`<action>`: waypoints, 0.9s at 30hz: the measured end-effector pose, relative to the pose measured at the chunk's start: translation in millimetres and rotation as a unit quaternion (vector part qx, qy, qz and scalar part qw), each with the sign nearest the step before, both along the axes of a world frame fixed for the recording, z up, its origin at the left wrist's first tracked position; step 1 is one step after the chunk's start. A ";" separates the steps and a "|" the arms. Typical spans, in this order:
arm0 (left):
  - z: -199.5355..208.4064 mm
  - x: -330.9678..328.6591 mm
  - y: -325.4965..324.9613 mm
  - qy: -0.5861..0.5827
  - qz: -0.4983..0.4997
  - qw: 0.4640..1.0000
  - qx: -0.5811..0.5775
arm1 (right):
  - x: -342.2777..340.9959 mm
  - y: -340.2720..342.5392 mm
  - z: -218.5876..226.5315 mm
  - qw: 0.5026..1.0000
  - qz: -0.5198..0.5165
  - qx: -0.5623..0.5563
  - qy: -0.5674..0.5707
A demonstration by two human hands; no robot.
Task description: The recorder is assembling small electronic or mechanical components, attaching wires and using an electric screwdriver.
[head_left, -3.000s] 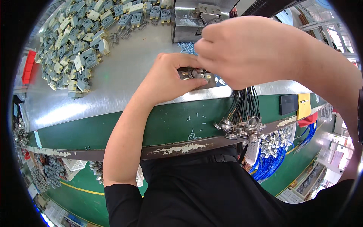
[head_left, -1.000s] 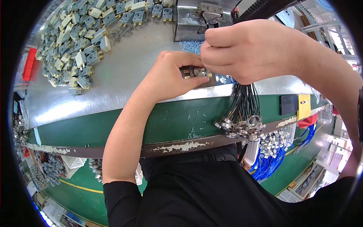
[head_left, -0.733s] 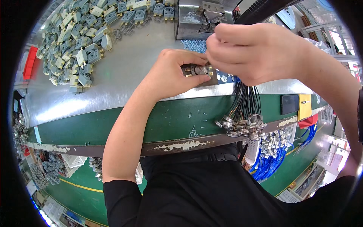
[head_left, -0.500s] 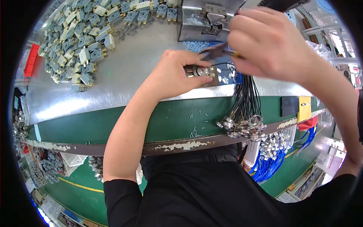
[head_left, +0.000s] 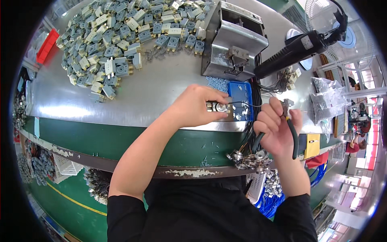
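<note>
The thumb and forefinger of the left hand (head_left: 197, 105) are clamped around a small part with a round metal cap (head_left: 221, 107), which lies just left of the blue tray (head_left: 251, 97). The fingers of the right hand (head_left: 275, 127), right of the tray, are curled around a pair of pliers (head_left: 295, 139) whose head points away from the person and whose dark handles stand spread. A black wire (head_left: 246, 103) runs from beside the left fingertips across the tray to the right hand; whether the right fingers pinch it cannot be told.

Small white pieces (head_left: 244, 105) are scattered inside the tray. Touching or just beside its far left corner is a heap of bluish screws (head_left: 217, 84). On the near side of the tray, a cluster of metal rings (head_left: 250, 160) on black leads hangs at the green edge, with loose screws (head_left: 207, 150) to the left.

Beyond the tray stands a steel box-shaped machine (head_left: 236, 38), and a black cylindrical tool (head_left: 296, 50) slants to the far right. Well left of the tray, grey and cream switch-like blocks (head_left: 117, 44) are piled on the metal tabletop (head_left: 149, 86), with coil springs (head_left: 158, 54) along the pile's near edge.
</note>
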State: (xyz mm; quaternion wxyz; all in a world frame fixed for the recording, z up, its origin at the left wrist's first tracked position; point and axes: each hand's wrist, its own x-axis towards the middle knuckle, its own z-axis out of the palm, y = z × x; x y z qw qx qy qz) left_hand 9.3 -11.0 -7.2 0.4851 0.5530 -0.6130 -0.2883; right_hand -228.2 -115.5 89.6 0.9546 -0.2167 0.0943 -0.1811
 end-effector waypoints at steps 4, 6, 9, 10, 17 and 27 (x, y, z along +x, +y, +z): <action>3.9 -0.3 -0.7 0.015 -0.007 1.000 0.000 | -2.4 -6.2 24.7 0.993 0.079 -0.018 0.087; 5.9 -0.8 -0.3 0.017 -0.004 1.000 0.020 | -2.7 -22.4 45.5 0.925 0.175 -0.283 0.185; -0.1 1.4 3.7 0.017 0.007 1.000 0.015 | 27.6 -16.3 69.9 0.724 0.154 -0.582 0.337; 3.1 0.4 2.7 0.013 0.006 1.000 0.013 | 34.7 -13.0 74.0 0.558 0.140 -0.720 0.388; 4.6 -3.0 -0.5 0.019 0.010 1.000 0.003 | 59.7 -15.6 25.6 0.238 0.132 -0.916 0.296; 19.5 -3.3 2.4 0.013 -0.012 0.999 0.043 | 64.4 -26.9 -1.2 0.211 0.116 -0.951 0.192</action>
